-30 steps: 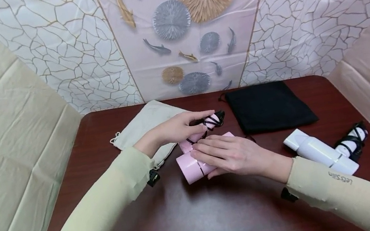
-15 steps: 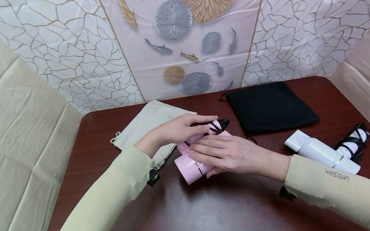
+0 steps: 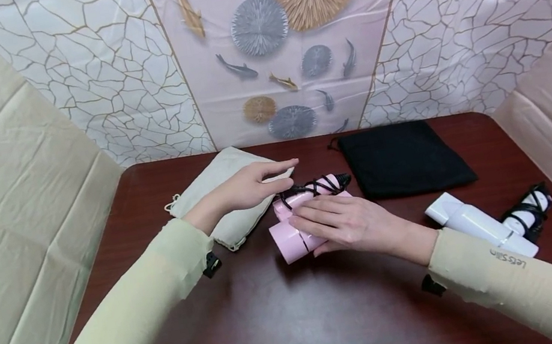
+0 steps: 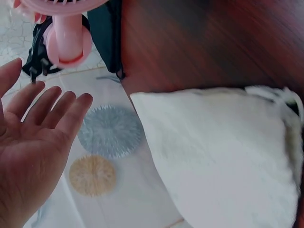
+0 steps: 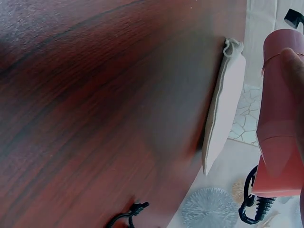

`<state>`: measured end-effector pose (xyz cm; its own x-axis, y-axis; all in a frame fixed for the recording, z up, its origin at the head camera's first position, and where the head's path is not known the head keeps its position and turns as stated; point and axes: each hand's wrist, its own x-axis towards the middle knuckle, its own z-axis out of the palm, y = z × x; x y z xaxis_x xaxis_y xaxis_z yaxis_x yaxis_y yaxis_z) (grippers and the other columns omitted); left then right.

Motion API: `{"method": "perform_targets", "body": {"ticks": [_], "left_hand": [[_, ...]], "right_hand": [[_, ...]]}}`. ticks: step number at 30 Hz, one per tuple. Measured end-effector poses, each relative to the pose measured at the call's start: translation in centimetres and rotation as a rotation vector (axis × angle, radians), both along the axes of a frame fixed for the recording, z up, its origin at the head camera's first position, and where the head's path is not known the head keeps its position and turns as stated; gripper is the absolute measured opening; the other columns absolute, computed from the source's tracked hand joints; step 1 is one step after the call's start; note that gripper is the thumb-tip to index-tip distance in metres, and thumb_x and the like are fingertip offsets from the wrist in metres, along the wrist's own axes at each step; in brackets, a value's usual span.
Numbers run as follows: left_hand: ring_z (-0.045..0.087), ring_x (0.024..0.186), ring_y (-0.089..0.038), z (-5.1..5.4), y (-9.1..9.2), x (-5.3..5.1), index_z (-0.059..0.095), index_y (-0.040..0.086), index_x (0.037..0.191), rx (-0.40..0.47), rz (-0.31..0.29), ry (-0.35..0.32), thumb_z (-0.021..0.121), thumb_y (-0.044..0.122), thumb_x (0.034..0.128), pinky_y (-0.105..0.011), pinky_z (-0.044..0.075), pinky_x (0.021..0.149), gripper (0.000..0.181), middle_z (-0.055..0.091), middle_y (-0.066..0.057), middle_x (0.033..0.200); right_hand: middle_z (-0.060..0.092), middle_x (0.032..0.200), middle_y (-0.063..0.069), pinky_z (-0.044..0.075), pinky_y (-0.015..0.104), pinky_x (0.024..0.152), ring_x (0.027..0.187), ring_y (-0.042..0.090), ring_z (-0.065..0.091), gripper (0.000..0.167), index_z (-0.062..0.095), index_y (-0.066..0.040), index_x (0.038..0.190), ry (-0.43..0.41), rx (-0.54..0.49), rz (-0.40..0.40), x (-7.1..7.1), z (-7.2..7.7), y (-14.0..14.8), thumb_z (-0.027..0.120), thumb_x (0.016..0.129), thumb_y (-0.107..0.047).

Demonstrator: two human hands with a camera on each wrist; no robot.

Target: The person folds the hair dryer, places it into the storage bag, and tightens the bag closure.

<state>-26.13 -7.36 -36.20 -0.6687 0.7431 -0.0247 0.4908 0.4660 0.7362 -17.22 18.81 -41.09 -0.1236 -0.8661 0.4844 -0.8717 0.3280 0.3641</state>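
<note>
My right hand [image 3: 353, 223] grips the barrel of a pink hair dryer [image 3: 288, 244], thumb underneath and fingers across the top. A black cord [image 3: 319, 186] is wound round the dryer's handle, which lies alongside the barrel. In the right wrist view the pink barrel [image 5: 278, 102] appears at the right edge, partly covered by the thumb. My left hand [image 3: 248, 187] hovers over the cream drawstring bag [image 3: 219, 178], fingers extended and holding nothing. From the left wrist view, the left palm [image 4: 33, 147] is apart from the dryer's handle [image 4: 69, 38].
A black drawstring bag [image 3: 405, 159] lies flat at the back right of the dark red table [image 3: 302, 326]. A white hair dryer [image 3: 477, 226], its handle wrapped in black cord, lies near the right edge. Fabric walls [image 3: 128, 75] enclose the back and sides.
My left hand has let go of the pink dryer's handle and moved left, its fingers straightening. The right hand still holds the dryer, which has shifted slightly to the right.
</note>
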Motion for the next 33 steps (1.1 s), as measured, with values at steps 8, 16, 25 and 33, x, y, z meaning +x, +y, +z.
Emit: {"method": "perform_targets", "body": {"ticks": [8,16,25,33], "left_hand": [[0.048,0.15,-0.022,0.2,-3.3,0.5,0.049,0.012,0.161,-0.073,0.05,0.037,0.062,0.027,0.1098,-0.044,0.043,0.121,0.054,0.05,-0.004,0.164],[0.045,0.152,-0.026,-0.3,-6.3,0.7,0.051,0.009,0.159,-0.098,0.065,0.068,0.065,0.021,0.1076,-0.05,0.046,0.118,0.055,0.049,-0.007,0.164],[0.047,0.151,-0.032,-0.9,-8.6,1.7,0.054,0.008,0.157,-0.174,0.076,0.146,0.068,0.022,0.1061,-0.053,0.042,0.12,0.054,0.052,-0.012,0.161],[0.045,0.152,-0.033,-1.6,-10.6,2.4,0.054,0.01,0.157,-0.256,0.105,0.148,0.067,0.023,0.1063,-0.056,0.038,0.122,0.054,0.051,-0.013,0.161]], "right_hand": [[0.069,0.142,0.011,0.053,0.042,0.11,0.131,0.025,0.066,0.058,0.063,-0.005,0.147,-0.049,-0.009,-0.043,-0.1,-0.6,0.8,0.063,0.106,-0.046],[0.069,0.142,0.01,0.055,0.041,0.108,0.13,0.025,0.066,0.055,0.065,-0.007,0.146,-0.08,-0.051,-0.062,0.0,-1.1,1.6,0.054,0.111,-0.047],[0.071,0.139,0.011,0.055,0.042,0.107,0.125,0.027,0.069,0.061,0.066,-0.004,0.144,-0.136,-0.088,-0.053,-0.1,-1.9,2.4,0.073,0.099,-0.045],[0.071,0.137,0.013,0.056,0.042,0.105,0.123,0.028,0.069,0.062,0.066,-0.003,0.144,-0.201,-0.104,-0.079,0.3,-3.1,3.0,0.071,0.099,-0.046]]}}
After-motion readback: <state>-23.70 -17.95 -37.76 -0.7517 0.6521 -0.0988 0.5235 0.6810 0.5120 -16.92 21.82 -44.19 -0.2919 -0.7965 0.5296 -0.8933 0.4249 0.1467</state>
